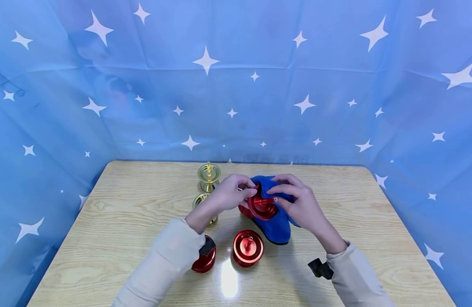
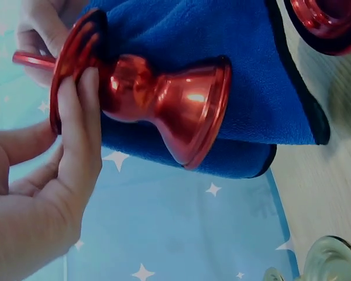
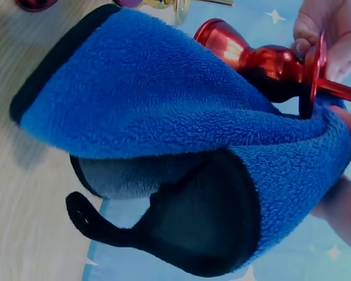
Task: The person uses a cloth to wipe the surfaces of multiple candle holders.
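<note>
A shiny red candlestick (image 2: 190, 108) with a flared foot, a round dish and a thin central spike is held tilted, its dish toward me. My left hand (image 1: 232, 194) pinches the dish rim (image 2: 57, 99) between thumb and fingers. In my right hand (image 1: 302, 204) is a plush blue cloth (image 3: 134, 88) with black edging, its fingers gripping a fold right at the dish. The cloth hangs below the dish in the head view and passes behind the stem in the left wrist view. A dark patch with a loop (image 3: 99, 222) dangles from the cloth.
Two gold candlesticks (image 1: 209, 174) stand behind and beside my left forearm, one partly covered by it. Nearer me, a red candlestick (image 1: 248, 248) stands upright, and another red piece (image 1: 204, 261) is half hidden under my left sleeve. Star-patterned blue fabric (image 1: 236, 85) borders the wooden table (image 1: 117, 230).
</note>
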The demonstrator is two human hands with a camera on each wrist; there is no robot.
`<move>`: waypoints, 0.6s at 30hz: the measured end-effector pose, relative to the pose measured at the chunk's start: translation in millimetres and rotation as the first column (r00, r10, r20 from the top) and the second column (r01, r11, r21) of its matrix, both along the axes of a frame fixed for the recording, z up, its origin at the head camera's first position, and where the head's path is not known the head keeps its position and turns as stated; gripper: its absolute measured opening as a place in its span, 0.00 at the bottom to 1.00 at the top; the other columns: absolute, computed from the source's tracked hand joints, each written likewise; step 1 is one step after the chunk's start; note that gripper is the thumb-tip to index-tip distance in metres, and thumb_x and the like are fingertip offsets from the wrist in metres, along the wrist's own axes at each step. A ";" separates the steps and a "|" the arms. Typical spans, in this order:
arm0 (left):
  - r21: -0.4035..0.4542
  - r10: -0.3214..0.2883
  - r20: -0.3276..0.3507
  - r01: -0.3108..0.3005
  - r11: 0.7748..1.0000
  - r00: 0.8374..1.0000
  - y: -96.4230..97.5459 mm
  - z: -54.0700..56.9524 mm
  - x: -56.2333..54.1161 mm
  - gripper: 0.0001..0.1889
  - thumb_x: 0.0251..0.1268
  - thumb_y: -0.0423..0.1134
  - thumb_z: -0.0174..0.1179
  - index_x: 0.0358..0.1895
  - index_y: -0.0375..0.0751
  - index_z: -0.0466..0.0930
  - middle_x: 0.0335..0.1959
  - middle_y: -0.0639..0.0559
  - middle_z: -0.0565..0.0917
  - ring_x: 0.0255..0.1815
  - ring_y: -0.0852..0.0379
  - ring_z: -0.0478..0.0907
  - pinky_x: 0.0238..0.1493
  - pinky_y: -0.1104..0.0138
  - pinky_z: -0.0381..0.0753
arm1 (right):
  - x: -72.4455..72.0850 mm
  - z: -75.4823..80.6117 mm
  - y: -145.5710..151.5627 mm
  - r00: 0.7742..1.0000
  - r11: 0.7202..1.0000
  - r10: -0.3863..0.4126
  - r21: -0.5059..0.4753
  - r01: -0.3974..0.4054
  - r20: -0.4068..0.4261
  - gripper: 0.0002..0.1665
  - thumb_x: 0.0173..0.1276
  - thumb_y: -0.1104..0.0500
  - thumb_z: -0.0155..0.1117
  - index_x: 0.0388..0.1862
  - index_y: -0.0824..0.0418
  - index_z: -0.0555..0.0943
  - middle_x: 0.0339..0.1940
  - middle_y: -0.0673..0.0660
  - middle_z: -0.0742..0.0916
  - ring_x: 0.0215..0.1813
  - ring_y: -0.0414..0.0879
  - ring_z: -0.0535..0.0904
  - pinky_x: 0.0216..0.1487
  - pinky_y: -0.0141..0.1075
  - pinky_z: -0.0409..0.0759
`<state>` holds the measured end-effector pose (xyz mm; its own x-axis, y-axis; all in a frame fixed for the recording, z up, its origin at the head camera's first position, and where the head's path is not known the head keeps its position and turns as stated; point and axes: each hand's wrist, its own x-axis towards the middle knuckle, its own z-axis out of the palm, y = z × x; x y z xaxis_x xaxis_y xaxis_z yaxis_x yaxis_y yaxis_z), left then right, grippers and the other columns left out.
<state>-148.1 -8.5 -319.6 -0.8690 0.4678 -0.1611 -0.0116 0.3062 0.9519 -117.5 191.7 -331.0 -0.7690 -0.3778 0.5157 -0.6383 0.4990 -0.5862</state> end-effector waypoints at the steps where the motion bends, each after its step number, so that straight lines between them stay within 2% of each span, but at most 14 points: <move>1: 0.001 0.024 -0.005 -0.024 1.000 1.000 0.5 -0.6 0.9 0.07 0.65 0.30 0.53 0.39 0.29 0.79 0.31 0.43 0.78 0.22 0.56 0.78 0.30 0.62 0.82 | -0.5 0.3 -0.3 1.000 1.000 -0.011 0.005 0.011 0.007 0.15 0.50 0.77 0.66 0.33 0.62 0.84 0.46 0.60 0.80 0.47 0.53 0.76 0.41 0.40 0.79; 5: 0.065 0.161 0.041 -0.163 0.984 0.986 2.5 -4.1 4.5 0.07 0.63 0.28 0.54 0.37 0.27 0.79 0.27 0.44 0.78 0.18 0.60 0.76 0.29 0.63 0.82 | 0.7 -0.4 -2.8 0.990 0.995 -0.102 -0.014 0.103 0.097 0.11 0.53 0.73 0.66 0.34 0.62 0.83 0.46 0.60 0.80 0.48 0.53 0.76 0.42 0.47 0.77; 8: 0.135 0.260 0.101 -0.272 0.953 0.960 3.4 -7.8 5.9 0.06 0.63 0.27 0.54 0.37 0.26 0.78 0.24 0.45 0.77 0.16 0.61 0.75 0.29 0.63 0.82 | 5.6 -3.1 -7.5 0.966 0.980 -0.187 -0.037 0.196 0.176 0.08 0.56 0.70 0.66 0.35 0.62 0.82 0.46 0.60 0.79 0.46 0.52 0.75 0.38 0.43 0.76; 11: 0.194 0.325 0.149 -0.350 0.917 0.934 4.4 -10.8 6.4 0.05 0.63 0.26 0.54 0.38 0.24 0.76 0.24 0.46 0.75 0.16 0.61 0.74 0.29 0.64 0.82 | 12.1 -6.1 -14.1 0.946 0.964 -0.246 -0.045 0.261 0.210 0.07 0.57 0.68 0.66 0.36 0.62 0.82 0.46 0.60 0.76 0.41 0.51 0.74 0.32 0.38 0.74; 14: 0.215 0.348 0.161 -0.377 0.901 0.924 5.0 -12.3 6.8 0.05 0.63 0.25 0.53 0.39 0.25 0.74 0.26 0.46 0.74 0.17 0.61 0.74 0.29 0.66 0.81 | 16.5 -8.6 -19.2 0.941 0.957 -0.273 -0.048 0.287 0.201 0.08 0.56 0.68 0.66 0.36 0.63 0.82 0.47 0.62 0.75 0.35 0.48 0.72 0.30 0.35 0.72; 16: 0.221 0.338 0.153 -0.366 0.904 0.928 4.7 -12.1 7.3 0.05 0.63 0.24 0.52 0.39 0.24 0.74 0.27 0.45 0.74 0.18 0.60 0.75 0.29 0.67 0.81 | 17.2 -8.9 -20.3 0.942 0.956 -0.279 -0.039 0.291 0.185 0.08 0.56 0.68 0.67 0.36 0.63 0.82 0.46 0.63 0.75 0.30 0.47 0.70 0.27 0.33 0.69; 18: 0.210 0.311 0.119 -0.330 0.920 0.943 4.0 -11.5 7.7 0.05 0.62 0.24 0.53 0.38 0.24 0.75 0.28 0.43 0.76 0.19 0.60 0.76 0.28 0.66 0.82 | 16.1 -8.2 -19.5 0.945 0.957 -0.281 -0.029 0.289 0.168 0.08 0.55 0.70 0.67 0.35 0.64 0.82 0.44 0.62 0.75 0.28 0.46 0.69 0.26 0.33 0.68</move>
<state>-140.4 -4.6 -331.1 -0.9667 0.1986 -0.1615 -0.1540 0.0527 0.9867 -101.4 172.2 -339.1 -0.9148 -0.1065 0.3896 -0.3690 0.6122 -0.6993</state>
